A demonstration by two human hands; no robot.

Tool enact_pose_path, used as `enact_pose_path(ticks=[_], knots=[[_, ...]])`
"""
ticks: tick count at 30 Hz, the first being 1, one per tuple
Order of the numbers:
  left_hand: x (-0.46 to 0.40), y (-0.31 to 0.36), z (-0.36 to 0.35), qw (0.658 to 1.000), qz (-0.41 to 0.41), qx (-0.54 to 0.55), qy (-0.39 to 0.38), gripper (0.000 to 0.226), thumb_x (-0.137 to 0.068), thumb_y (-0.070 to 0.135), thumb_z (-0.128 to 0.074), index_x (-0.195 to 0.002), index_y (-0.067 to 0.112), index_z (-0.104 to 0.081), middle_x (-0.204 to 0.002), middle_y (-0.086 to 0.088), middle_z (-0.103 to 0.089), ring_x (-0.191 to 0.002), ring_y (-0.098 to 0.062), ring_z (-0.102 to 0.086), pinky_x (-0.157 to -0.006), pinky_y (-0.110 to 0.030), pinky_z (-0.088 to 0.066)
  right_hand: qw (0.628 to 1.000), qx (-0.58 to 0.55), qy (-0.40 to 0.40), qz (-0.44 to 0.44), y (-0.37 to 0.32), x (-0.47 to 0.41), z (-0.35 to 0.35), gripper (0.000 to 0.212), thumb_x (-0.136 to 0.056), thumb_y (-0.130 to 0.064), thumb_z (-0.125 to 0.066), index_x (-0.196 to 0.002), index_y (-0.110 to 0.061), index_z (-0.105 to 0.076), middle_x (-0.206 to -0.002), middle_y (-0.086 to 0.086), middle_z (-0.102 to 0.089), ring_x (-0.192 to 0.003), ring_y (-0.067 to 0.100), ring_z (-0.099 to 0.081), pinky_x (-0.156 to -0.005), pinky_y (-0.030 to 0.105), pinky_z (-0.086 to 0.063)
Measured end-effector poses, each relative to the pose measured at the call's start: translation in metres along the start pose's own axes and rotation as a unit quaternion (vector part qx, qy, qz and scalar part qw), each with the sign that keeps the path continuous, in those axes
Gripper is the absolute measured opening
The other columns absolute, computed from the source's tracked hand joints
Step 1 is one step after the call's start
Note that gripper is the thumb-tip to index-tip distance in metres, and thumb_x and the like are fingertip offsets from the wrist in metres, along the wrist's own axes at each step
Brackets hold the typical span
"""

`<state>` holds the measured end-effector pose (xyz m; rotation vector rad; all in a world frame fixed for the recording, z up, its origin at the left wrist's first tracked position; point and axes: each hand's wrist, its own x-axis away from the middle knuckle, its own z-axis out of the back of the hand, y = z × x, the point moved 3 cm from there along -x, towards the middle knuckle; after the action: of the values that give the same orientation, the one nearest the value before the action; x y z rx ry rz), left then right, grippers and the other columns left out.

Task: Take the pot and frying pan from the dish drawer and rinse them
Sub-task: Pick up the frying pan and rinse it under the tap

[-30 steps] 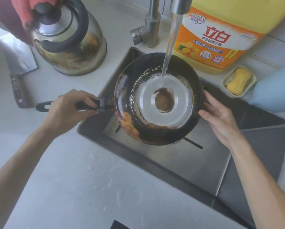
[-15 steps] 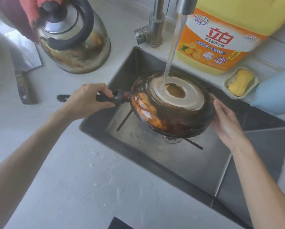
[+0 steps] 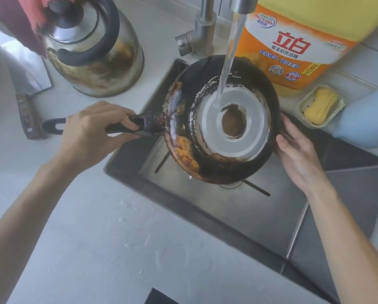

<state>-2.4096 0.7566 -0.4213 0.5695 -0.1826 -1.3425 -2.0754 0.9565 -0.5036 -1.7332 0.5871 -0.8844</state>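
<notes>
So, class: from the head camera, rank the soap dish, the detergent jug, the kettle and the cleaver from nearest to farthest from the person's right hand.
Measured from the right hand, at the pan's right rim:
1. Soap dish, just behind and right of it.
2. Detergent jug, behind the sink.
3. Kettle, across the sink on the left counter.
4. Cleaver, far left.

An upturned frying pan (image 3: pixel 222 119) is held under running water (image 3: pixel 227 55) over the sink (image 3: pixel 238 216), its handle gripped by the left hand (image 3: pixel 91 132), its rim steadied by the right hand (image 3: pixel 297 152).
</notes>
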Motion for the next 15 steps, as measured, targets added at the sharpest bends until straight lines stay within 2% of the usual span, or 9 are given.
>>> enact_pose_path(ticks=[3,6,10,12,15], knots=[[-0.013,0.013,0.011,0.997,-0.044,-0.061,-0.027,0.015,-0.078,0.034,-0.073,-0.087,0.022,-0.069,-0.096,0.022,-0.062,-0.087,-0.020,-0.064,-0.063,-0.038,-0.052,0.998,-0.029,0.037,-0.037,0.020,0.009,-0.001,0.057,-0.085,-0.015,-0.054,-0.141,-0.015,-0.042,-0.131,-0.005,-0.061,-0.119,0.012,-0.057,-0.092,0.022,-0.048],[-0.020,0.013,0.002,0.995,-0.019,-0.072,-0.060,0.019,-0.076,0.033,-0.074,-0.090,0.023,-0.067,-0.092,0.001,-0.070,-0.079,-0.027,-0.064,-0.062,-0.037,-0.049,0.992,-0.059,0.077,-0.077,0.031,0.010,0.004,0.046,-0.084,-0.022,-0.055,-0.130,-0.018,-0.054,-0.120,-0.005,-0.068,-0.112,0.010,-0.060,-0.092,0.021,-0.049],[-0.007,0.005,-0.025,0.994,0.081,-0.010,-0.075,0.018,-0.075,0.035,-0.075,-0.087,0.030,-0.063,-0.093,0.005,-0.071,-0.083,-0.024,-0.066,-0.073,-0.038,-0.049,0.993,-0.032,0.080,-0.086,0.025,0.000,0.016,0.046,-0.091,-0.032,-0.053,-0.133,-0.012,-0.054,-0.133,0.009,-0.059,-0.123,0.022,-0.051,-0.109,0.038,-0.032],[0.005,0.003,-0.035,0.990,0.111,0.028,-0.080,0.022,-0.074,0.031,-0.077,-0.078,0.036,-0.055,-0.090,0.015,-0.067,-0.085,-0.019,-0.067,-0.076,-0.035,-0.050,0.995,-0.004,0.063,-0.083,0.014,-0.006,0.015,0.050,-0.091,-0.033,-0.053,-0.134,-0.009,-0.052,-0.136,0.009,-0.057,-0.127,0.021,-0.051,-0.113,0.040,-0.032],[0.021,-0.006,-0.043,0.989,0.129,0.049,-0.061,0.033,-0.071,0.023,-0.080,-0.073,0.037,-0.050,-0.091,0.016,-0.064,-0.086,-0.021,-0.068,-0.081,-0.037,-0.052,0.996,0.041,0.037,-0.063,-0.002,-0.012,0.008,0.055,-0.083,-0.037,-0.062,-0.132,-0.015,-0.054,-0.136,0.002,-0.057,-0.127,0.014,-0.052,-0.112,0.037,-0.035]])
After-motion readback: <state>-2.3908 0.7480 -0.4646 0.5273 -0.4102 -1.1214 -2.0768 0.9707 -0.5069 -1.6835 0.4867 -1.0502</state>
